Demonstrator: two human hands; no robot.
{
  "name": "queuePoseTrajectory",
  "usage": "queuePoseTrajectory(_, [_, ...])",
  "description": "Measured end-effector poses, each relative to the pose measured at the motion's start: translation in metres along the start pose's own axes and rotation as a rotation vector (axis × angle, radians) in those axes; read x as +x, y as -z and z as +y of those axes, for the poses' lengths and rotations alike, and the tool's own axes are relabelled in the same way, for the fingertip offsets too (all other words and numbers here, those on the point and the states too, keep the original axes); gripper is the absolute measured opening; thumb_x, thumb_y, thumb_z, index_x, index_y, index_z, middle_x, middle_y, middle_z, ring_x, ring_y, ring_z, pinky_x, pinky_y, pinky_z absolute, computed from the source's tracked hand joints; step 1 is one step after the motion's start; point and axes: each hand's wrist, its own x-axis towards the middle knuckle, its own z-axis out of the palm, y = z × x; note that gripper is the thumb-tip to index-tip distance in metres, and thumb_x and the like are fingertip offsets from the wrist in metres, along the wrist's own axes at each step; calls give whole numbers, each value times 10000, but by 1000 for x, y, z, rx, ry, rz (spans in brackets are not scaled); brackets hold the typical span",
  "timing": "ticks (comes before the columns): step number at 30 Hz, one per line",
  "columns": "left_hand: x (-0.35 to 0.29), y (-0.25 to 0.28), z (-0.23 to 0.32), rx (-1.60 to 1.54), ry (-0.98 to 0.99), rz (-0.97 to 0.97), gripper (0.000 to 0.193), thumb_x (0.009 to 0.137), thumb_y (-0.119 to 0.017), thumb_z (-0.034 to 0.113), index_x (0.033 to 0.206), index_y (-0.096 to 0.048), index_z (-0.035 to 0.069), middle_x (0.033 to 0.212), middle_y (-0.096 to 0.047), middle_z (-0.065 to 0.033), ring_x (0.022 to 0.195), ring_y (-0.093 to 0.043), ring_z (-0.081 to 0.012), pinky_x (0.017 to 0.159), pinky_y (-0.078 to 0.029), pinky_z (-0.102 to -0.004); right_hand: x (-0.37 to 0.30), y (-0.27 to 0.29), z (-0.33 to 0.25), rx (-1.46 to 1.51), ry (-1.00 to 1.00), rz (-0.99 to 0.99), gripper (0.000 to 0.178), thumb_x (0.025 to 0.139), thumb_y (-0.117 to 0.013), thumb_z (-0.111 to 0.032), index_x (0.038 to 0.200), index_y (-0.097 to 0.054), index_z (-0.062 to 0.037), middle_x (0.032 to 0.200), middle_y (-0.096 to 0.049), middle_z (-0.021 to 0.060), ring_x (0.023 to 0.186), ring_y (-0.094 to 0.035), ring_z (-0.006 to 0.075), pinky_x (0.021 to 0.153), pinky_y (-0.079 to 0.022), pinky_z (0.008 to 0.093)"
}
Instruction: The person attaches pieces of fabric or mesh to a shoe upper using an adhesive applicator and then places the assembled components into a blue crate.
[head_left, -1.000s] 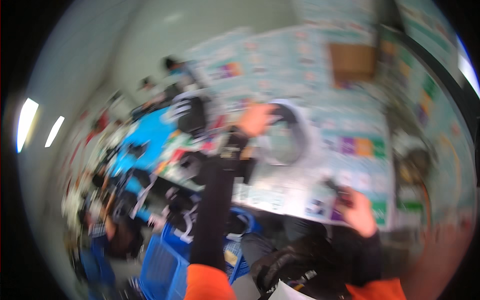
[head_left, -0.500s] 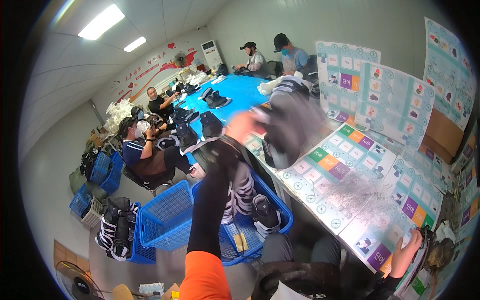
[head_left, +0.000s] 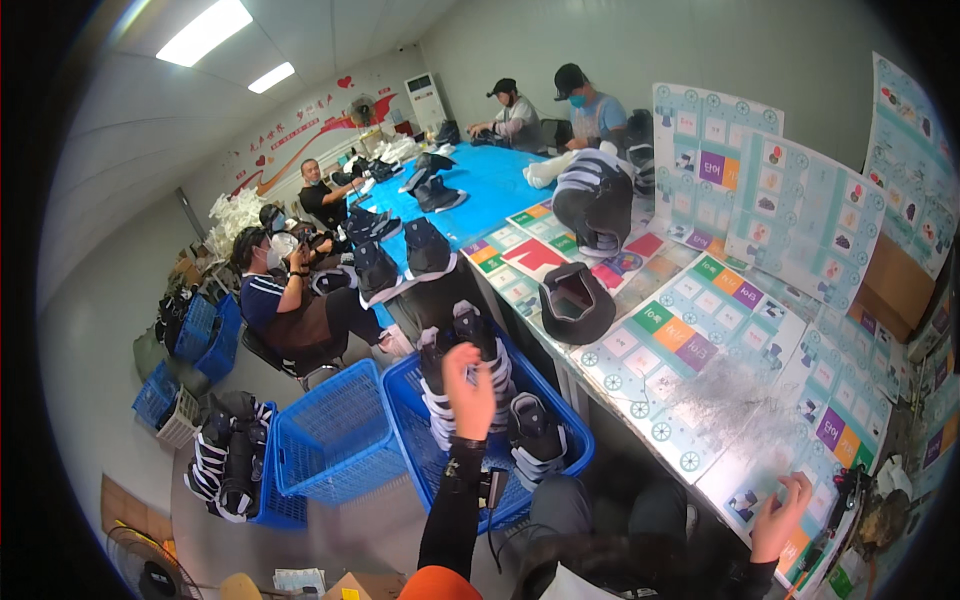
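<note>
My left hand (head_left: 468,392) is raised over a blue basket (head_left: 578,455), in front of the shoe uppers in it, with its fingers up and nothing visible in them. Those black uppers (head_left: 535,428) have pale striped edges and stand nested in stacks. My right hand (head_left: 782,520) is above the lower right of the worktable, its fingers apart and loosely bent, with nothing seen in it. Between them, farther off, a single black upper (head_left: 577,303) sits on the table's near edge, its opening facing up. Behind it stands a nested stack of dark uppers with pale bands (head_left: 594,200).
Printed sheets cover the worktable (head_left: 690,370); upright boards (head_left: 805,205) line its right side. A blue-covered table (head_left: 490,190) with more uppers extends beyond, with several people seated around it. Another blue basket (head_left: 335,430) stands left. Black tools (head_left: 850,495) lie by the right edge.
My left hand has drawn back from the table to above the basket. The blurred dark uppers beside it now rest still on the table. My right hand has shifted slightly left, away from the tools.
</note>
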Motion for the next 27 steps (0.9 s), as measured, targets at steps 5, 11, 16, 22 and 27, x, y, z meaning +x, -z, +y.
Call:
queuePoseTrajectory(5, [-26, -73, -33, 86, 36, -328, 433, 873, -748, 86, 1259, -574, -4, 1134, -637, -168, 1029, -630, -318, 931, -512, -414, -7, -15, 7, -101, -9, 129, 386, 790, -519, 152, 1144, -576, 8, 1371, -469, 229, 1347, -455, 444, 1076, -422, 467])
queuePoseTrajectory(11, [49, -145, -12, 477, -192, -446, 552, 834, -821, 253, 1285, -575, 51, 1221, -567, -151, 1167, -534, -396, 975, -439, -499, -1, -19, -6, -98, 40, 185, 348, 746, -523, 161, 1058, -590, 21, 1261, -507, 198, 1250, -501, 419, 1038, -433, 468])
queuePoseTrajectory(16, [61, -152, -24, 647, -398, -649, 343, 768, -843, 306, 1065, -736, 173, 1222, -584, -80, 1223, -522, -316, 1047, -357, -562, -9, -20, -11, -80, 78, 133, 317, 725, -518, 156, 994, -599, 10, 1213, -537, 199, 1224, -519, 421, 1013, -439, 483])
queuePoseTrajectory(22, [95, -107, 61, 254, -413, -490, 263, 846, -756, 137, 1074, -650, 59, 1243, -580, -94, 1231, -519, -352, 1124, -370, -589, -6, -6, -12, 64, 119, 93, 297, 815, -537, 85, 1101, -591, 26, 1288, -531, 227, 1213, -538, 401, 1065, -409, 465])
queuePoseTrajectory(27, [103, 18, 138, -135, -210, -823, 127, 977, -640, 54, 1050, -557, -8, 1231, -570, -139, 1132, -566, -282, 972, -450, -351, 37, -37, -149, 442, 452, -195, 558, 748, -773, -88, 1259, -571, 9, 1381, -498, 261, 1292, -500, 453, 1101, -391, 533])
